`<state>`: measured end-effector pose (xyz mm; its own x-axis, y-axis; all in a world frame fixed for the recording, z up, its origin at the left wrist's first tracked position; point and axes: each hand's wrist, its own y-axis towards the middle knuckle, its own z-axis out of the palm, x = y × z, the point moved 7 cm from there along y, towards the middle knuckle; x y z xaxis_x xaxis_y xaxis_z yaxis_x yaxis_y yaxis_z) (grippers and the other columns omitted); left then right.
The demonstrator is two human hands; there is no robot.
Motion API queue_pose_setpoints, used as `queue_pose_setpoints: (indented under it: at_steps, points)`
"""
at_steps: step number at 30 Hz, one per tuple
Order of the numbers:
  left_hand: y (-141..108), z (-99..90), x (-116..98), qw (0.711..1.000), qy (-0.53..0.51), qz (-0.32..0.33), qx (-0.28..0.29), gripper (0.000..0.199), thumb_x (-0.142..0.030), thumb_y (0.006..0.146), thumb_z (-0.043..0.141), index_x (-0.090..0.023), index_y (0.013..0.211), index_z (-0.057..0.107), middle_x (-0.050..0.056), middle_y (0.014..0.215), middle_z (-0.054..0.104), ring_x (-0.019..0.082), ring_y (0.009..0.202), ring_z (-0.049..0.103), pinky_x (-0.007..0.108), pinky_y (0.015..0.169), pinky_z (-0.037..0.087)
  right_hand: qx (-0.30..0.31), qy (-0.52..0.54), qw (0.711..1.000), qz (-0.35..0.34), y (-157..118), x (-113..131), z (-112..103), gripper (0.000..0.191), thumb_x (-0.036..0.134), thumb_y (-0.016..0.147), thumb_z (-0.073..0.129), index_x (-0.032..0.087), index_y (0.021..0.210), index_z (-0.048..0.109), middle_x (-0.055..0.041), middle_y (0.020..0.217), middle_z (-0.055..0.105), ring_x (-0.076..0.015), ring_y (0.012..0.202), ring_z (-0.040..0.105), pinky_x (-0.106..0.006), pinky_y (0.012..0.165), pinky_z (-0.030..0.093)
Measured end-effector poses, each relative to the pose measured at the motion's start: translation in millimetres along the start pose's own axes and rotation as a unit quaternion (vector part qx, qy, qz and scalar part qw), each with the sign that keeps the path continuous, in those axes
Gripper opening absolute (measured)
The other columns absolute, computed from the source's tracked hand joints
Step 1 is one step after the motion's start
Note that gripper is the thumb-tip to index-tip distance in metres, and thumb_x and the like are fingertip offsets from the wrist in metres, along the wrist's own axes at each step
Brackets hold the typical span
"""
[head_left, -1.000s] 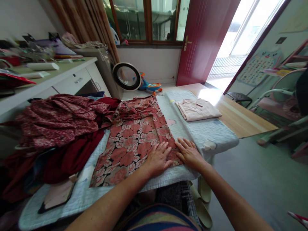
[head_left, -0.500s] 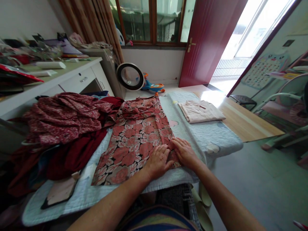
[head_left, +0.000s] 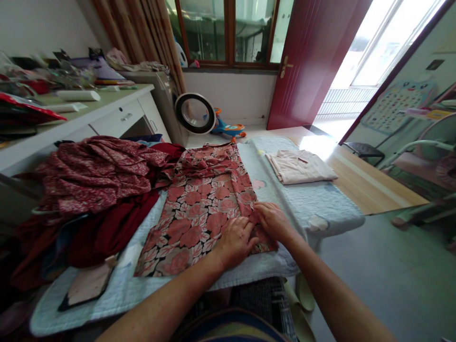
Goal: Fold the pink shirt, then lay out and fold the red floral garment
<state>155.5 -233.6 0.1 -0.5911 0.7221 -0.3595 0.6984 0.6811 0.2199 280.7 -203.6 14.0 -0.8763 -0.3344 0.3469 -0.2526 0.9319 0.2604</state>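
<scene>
A red, tan and black floral garment [head_left: 199,209] lies spread over the pale blue quilted cover [head_left: 128,285], bunched at its far end. My left hand [head_left: 235,240] rests palm down on its near right part, fingers stretched and thumb apart. Just to the right, my right hand [head_left: 273,221] lies on the garment's right edge with its fingers reaching inward and slightly bent. Its thumb is hidden. A corner of the floral cloth shows below it. Farther right, a folded cream garment [head_left: 302,167] sits on the cover.
Heaped at the left are a red patterned garment [head_left: 96,171] and a dark red cloth [head_left: 110,232]. A phone-like pink and black object [head_left: 89,285] lies near the front left. Behind stand a cluttered white desk [head_left: 124,116] and a washing machine with its round door [head_left: 195,113] open.
The near right corner of the floral garment has shifted outward to the right. My right hand's fingers have bent a little more, while my left hand stays nearly in place.
</scene>
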Motion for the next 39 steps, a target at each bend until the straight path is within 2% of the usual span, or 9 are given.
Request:
queue_pose_setpoints:
  at_steps: [4, 9, 16, 23, 29, 33, 34, 36, 39]
  points:
    - [-0.4, 1.9, -3.7, 1.0, 0.011, 0.009, 0.017, 0.029, -0.036, 0.088, 0.061, -0.022, 0.113, 0.059, 0.009, 0.122, 0.058, 0.027, 0.118, 0.051, 0.047, 0.105, 0.04, 0.024, 0.007, 0.998, -0.058, 36.1, 8.7, 24.2, 0.034, 0.015, 0.094, 0.046, 0.021, 0.123, 0.062, -0.0075, 0.133, 0.061, -0.0184, 0.123, 0.053, -0.034, 0.104, 0.039]
    - [-6.0, 5.8, -4.7, 0.999, 0.035, 0.011, 0.014, 0.031, -0.036, 0.087, 0.061, -0.02, 0.114, 0.058, 0.01, 0.126, 0.057, 0.029, 0.12, 0.05, 0.046, 0.107, 0.039, 0.078, -0.036, 0.991, -0.107, 67.3, 7.9, 45.7, 0.034, 0.019, 0.097, 0.045, 0.021, 0.126, 0.062, -0.0085, 0.132, 0.06, -0.0198, 0.121, 0.05, -0.036, 0.106, 0.037]
    - [-10.0, 6.9, -5.0, 0.999, 0.034, 0.004, 0.006, 0.033, -0.037, 0.089, 0.058, -0.02, 0.118, 0.056, 0.009, 0.13, 0.056, 0.028, 0.124, 0.048, 0.046, 0.111, 0.037, 0.101, -0.067, 0.989, -0.084, 115.8, -14.2, 50.6, 0.038, 0.025, 0.099, 0.039, 0.022, 0.131, 0.06, -0.0077, 0.137, 0.056, -0.02, 0.124, 0.049, -0.034, 0.106, 0.036]
    - [-9.9, 7.2, -2.9, 1.0, 0.012, -0.011, 0.009, 0.034, -0.038, 0.09, 0.057, -0.021, 0.119, 0.056, 0.009, 0.133, 0.055, 0.028, 0.127, 0.047, 0.047, 0.113, 0.035, 0.078, -0.095, 0.991, -0.043, 150.5, -26.4, 55.5, 0.036, 0.032, 0.098, 0.042, 0.029, 0.128, 0.062, -0.0051, 0.132, 0.059, -0.0245, 0.119, 0.052, -0.04, 0.103, 0.036]
    - [-8.4, 3.7, 2.2, 0.997, -0.035, -0.04, 0.048, 0.042, -0.038, 0.084, 0.064, -0.024, 0.123, 0.055, 0.008, 0.136, 0.053, 0.03, 0.128, 0.046, 0.048, 0.112, 0.037, 0.048, -0.088, 0.995, -0.009, 168.6, -28.2, 59.1, 0.037, 0.03, 0.099, 0.037, 0.028, 0.126, 0.063, -0.0083, 0.124, 0.062, -0.0236, 0.116, 0.052, -0.037, 0.098, 0.038]
    - [20.6, -18.1, 16.7, 0.988, -0.121, -0.027, 0.087, 0.015, -0.029, 0.088, 0.057, -0.026, 0.101, 0.063, 0.002, 0.11, 0.065, 0.021, 0.106, 0.058, 0.038, 0.099, 0.047, 0.03, -0.072, 0.997, -0.026, 168.5, -28.9, 65.7, 0.035, 0.029, 0.099, 0.04, 0.025, 0.122, 0.065, -0.0075, 0.127, 0.06, -0.0233, 0.12, 0.049, -0.036, 0.101, 0.038]
    - [34.0, -28.6, 27.0, 0.988, -0.137, -0.041, 0.064, 0.015, -0.024, 0.089, 0.052, -0.025, 0.099, 0.063, 0.002, 0.107, 0.065, 0.02, 0.102, 0.059, 0.036, 0.096, 0.048, 0.024, -0.064, 0.997, -0.025, 168.0, -30.5, 66.8, 0.034, 0.028, 0.098, 0.041, 0.025, 0.122, 0.065, -0.0071, 0.128, 0.06, -0.0231, 0.12, 0.049, -0.036, 0.102, 0.038]
    - [65.2, -51.6, 52.4, 0.988, -0.139, -0.066, -0.021, 0.021, -0.019, 0.089, 0.046, -0.023, 0.1, 0.063, 0.005, 0.11, 0.064, 0.02, 0.106, 0.058, 0.036, 0.098, 0.047, 0.023, -0.038, 0.999, -0.027, 167.4, -33.4, 69.5, 0.032, 0.027, 0.096, 0.045, 0.025, 0.121, 0.065, -0.0065, 0.129, 0.06, -0.0222, 0.119, 0.05, -0.035, 0.102, 0.039]
    - [112.6, -67.4, 94.7, 0.981, -0.119, -0.102, -0.115, 0.026, -0.012, 0.085, 0.044, -0.021, 0.102, 0.061, 0.006, 0.115, 0.063, 0.02, 0.111, 0.056, 0.036, 0.102, 0.044, 0.008, 0.015, 1.0, -0.024, 168.4, -37.8, 69.8, 0.032, 0.021, 0.09, 0.049, 0.022, 0.117, 0.066, -0.0076, 0.124, 0.063, -0.0217, 0.116, 0.052, -0.033, 0.101, 0.041]
